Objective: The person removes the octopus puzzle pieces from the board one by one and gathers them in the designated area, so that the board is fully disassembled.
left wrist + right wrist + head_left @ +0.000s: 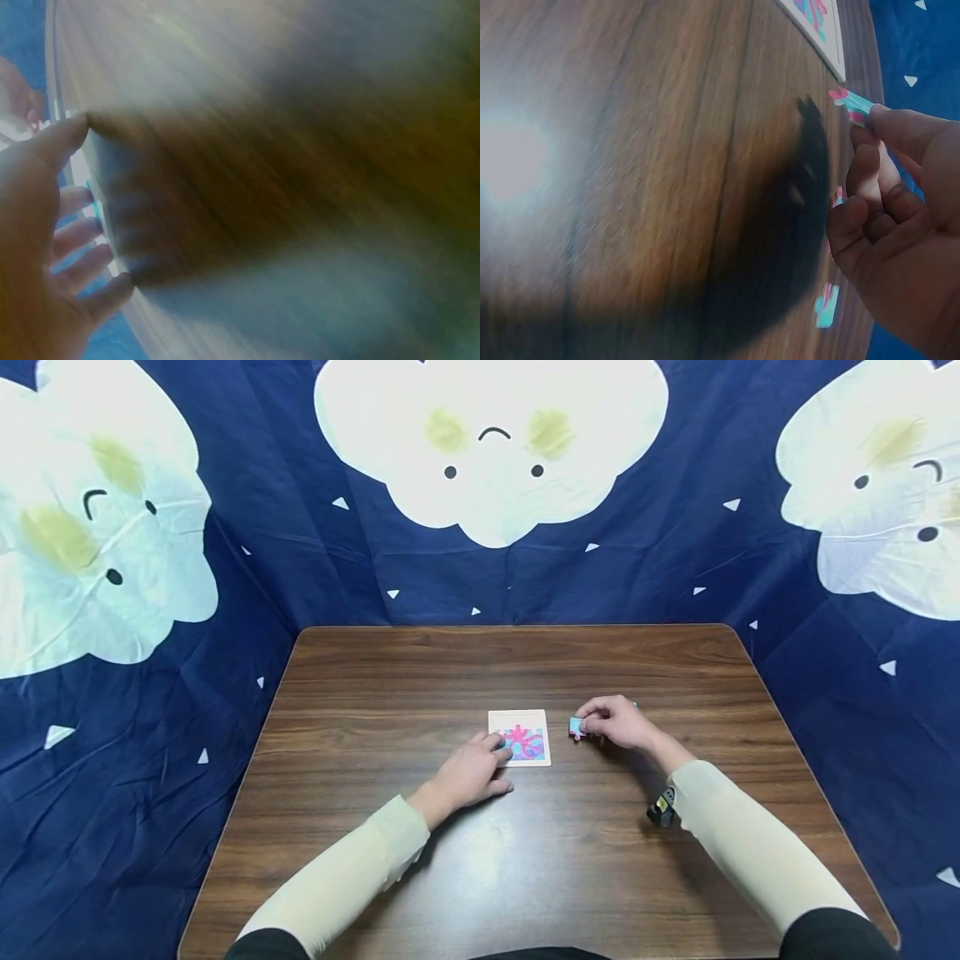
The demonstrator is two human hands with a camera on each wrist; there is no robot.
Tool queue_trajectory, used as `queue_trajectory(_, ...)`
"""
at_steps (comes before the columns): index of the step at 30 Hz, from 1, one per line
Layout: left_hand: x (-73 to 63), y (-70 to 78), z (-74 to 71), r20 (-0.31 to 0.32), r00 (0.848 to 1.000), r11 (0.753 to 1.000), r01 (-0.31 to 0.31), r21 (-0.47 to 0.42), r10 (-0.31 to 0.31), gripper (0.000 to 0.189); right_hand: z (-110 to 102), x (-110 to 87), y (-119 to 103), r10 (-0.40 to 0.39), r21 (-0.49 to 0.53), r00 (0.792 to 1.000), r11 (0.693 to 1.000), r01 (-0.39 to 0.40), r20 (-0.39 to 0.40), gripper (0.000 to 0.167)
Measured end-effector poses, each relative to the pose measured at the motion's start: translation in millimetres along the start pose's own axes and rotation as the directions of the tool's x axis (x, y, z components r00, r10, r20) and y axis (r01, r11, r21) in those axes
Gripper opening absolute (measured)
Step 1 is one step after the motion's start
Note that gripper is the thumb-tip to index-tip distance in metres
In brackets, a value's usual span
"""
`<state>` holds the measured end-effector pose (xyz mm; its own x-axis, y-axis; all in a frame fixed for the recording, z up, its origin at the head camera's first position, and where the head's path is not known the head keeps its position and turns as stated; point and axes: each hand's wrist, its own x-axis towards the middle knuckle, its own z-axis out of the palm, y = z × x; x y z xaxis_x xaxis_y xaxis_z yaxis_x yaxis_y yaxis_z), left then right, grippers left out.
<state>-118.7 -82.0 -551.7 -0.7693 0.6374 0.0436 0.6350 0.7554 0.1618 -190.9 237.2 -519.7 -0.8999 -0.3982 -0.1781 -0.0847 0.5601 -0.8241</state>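
Observation:
A square jigsaw tray with a pale border point(517, 717) lies on the table, with a pink and blue picture point(527, 743) in its lower part. The left hand point(467, 772) rests at the tray's left side, its fingers spread and loosely bent, some over the edge. To the right of the tray, the right hand point(621, 723) pinches a blue and pink jigsaw piece point(857, 107) between thumb and fingers. In the right wrist view, two loose pieces lie by that hand: one point(826, 306) nearer the wrist, another point(838, 196) partly hidden behind the fingers.
The wooden table point(360, 693) has rounded corners. Dark blue cloth point(285, 552) with white clouds hangs behind it and at both sides. A small black device point(662, 808) is at the right wrist. The left wrist view is hazy.

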Motion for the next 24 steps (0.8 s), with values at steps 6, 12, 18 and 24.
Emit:
queue_trajectory(6,-3.5,4.5,-1.9,0.038,0.999,1.0,0.029,0.001,-0.029,0.078,-9,-13.6,12,0.021,0.011,1.0,1.0,-0.021,-0.014,0.017)
queue_trajectory(12,-7.4,9.1,-0.8,0.058,0.998,0.999,0.031,0.007,-0.032,0.09,-23,-27.2,25,0.039,-0.004,0.998,0.999,-0.039,-0.039,0.016)
queue_trajectory(18,-9.7,12.1,-1.8,0.096,0.994,0.999,0.054,0.006,-0.054,0.096,-35,-38.5,37,0.061,0.006,0.996,0.998,-0.061,-0.071,0.014)
queue_trajectory(24,-6.9,10.3,-0.3,0.114,0.992,0.999,0.051,0.018,-0.053,0.094,-39,-43.9,45,0.081,0.0,0.994,0.997,-0.082,-0.071,0.017)
